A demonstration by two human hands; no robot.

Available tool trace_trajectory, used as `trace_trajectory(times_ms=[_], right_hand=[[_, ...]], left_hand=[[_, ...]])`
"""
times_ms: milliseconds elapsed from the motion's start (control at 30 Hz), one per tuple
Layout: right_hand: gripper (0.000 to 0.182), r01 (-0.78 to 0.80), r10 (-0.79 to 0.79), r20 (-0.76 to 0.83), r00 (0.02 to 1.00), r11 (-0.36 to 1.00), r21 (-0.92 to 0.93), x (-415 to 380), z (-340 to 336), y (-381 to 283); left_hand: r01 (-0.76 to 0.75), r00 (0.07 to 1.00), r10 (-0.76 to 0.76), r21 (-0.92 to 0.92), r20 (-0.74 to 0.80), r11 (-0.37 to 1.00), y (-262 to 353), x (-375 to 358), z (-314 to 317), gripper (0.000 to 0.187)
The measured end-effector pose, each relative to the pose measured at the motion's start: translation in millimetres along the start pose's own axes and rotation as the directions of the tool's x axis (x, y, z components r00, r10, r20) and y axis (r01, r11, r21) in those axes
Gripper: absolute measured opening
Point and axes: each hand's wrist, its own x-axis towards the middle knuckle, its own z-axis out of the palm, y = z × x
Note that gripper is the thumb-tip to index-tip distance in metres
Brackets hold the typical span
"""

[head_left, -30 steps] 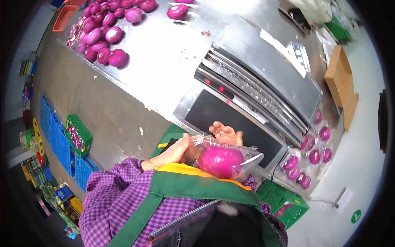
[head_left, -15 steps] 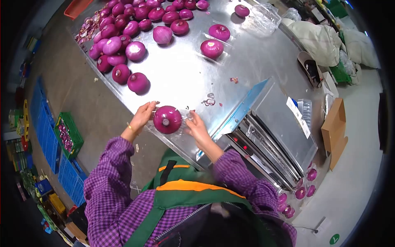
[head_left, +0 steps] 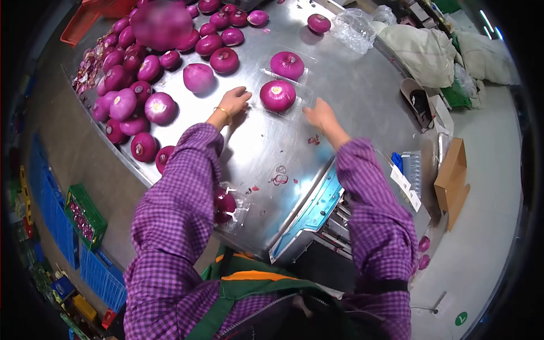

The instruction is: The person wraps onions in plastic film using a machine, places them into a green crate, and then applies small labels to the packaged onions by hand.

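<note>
My arms are stretched out over the steel table (head_left: 249,153), one hand on each side of a bagged onion (head_left: 277,95). It sits in its clear bag (head_left: 300,103) straight ahead of me, between the two hands, pale top turned up toward the camera. My left hand (head_left: 233,102) lies flat on the table just to its left, fingers loosely spread, holding nothing. My right hand (head_left: 321,115) is open too, its fingertips at the right edge of the bag, touching it or just short of it; I can't tell which. That makes the right hand the closer one to the plastic, though both are near.

The onion is round and squat, so it has no real long axis; the bag spreads wider to the right, toward my right hand.

A second bagged onion (head_left: 287,64) lies just beyond, and the loose pile (head_left: 136,96) is off to the left. Another bagged onion (head_left: 226,203) rests near the table edge under my left sleeve (head_left: 175,192).

The sealer (head_left: 317,209) sits low on my right; I can't read any writing on its stickers.
</note>
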Motion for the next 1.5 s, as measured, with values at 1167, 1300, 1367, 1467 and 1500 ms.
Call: trace_trajectory(times_ms=[1167,1300,1367,1467,1500], right_hand=[[0.020,0.291,0.177,-0.729,0.662,0.835,0.467,-370,-100,228],[0.008,0.160,0.123,-0.857,0.500,0.960,0.231,-352,-106,248],[0.010,0.126,0.399,-0.838,0.372,0.873,0.472,-360,-117,277],[0.018,-0.073,0.509,-0.798,0.321,0.854,0.515,-414,-117,309],[0.023,-0.244,0.478,-0.758,0.443,0.878,0.411,-442,-115,305]], left_hand=[[-0.325,0.812,0.109,0.289,0.574,0.901,95,-251,338,0.082],[-0.301,0.853,0.115,0.300,0.510,0.905,99,-258,341,0.082],[-0.334,0.865,0.167,0.295,0.474,0.895,93,-263,333,0.078],[-0.565,0.805,0.393,0.368,0.445,0.739,76,-267,289,0.050],[-0.699,0.715,0.536,0.453,0.448,0.554,73,-276,271,0.040]])
